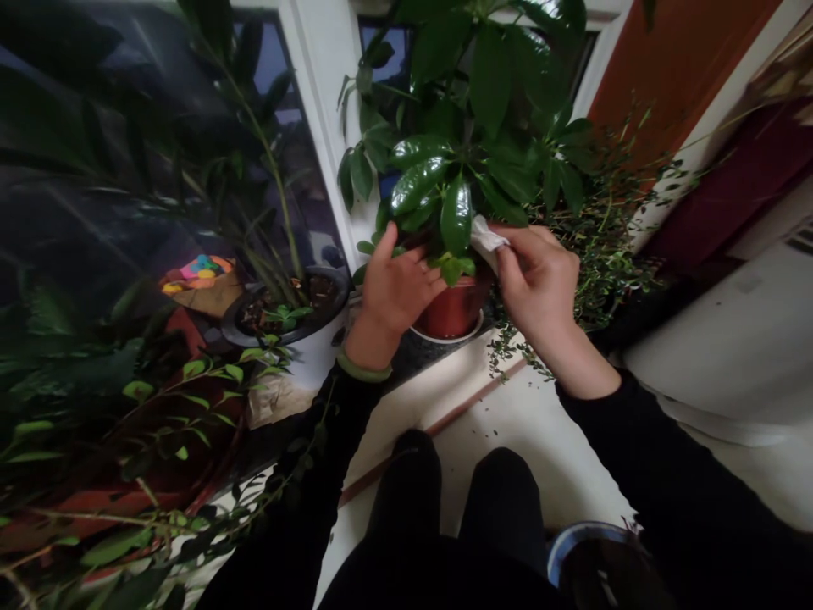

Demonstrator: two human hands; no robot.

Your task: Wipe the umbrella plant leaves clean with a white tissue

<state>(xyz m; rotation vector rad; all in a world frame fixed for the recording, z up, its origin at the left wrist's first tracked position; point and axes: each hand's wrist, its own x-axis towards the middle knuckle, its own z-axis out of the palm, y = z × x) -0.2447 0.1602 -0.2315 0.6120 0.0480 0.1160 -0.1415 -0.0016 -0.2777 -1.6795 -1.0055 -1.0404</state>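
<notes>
right hand (539,271): 1 cloth (486,237) pinched | left hand (395,292): spread | between: 1 plant (456,212)

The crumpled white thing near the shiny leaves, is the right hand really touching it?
Touching. The head view shows the right hand pinching the crumpled white thing, which pokes out from its grip.
</notes>
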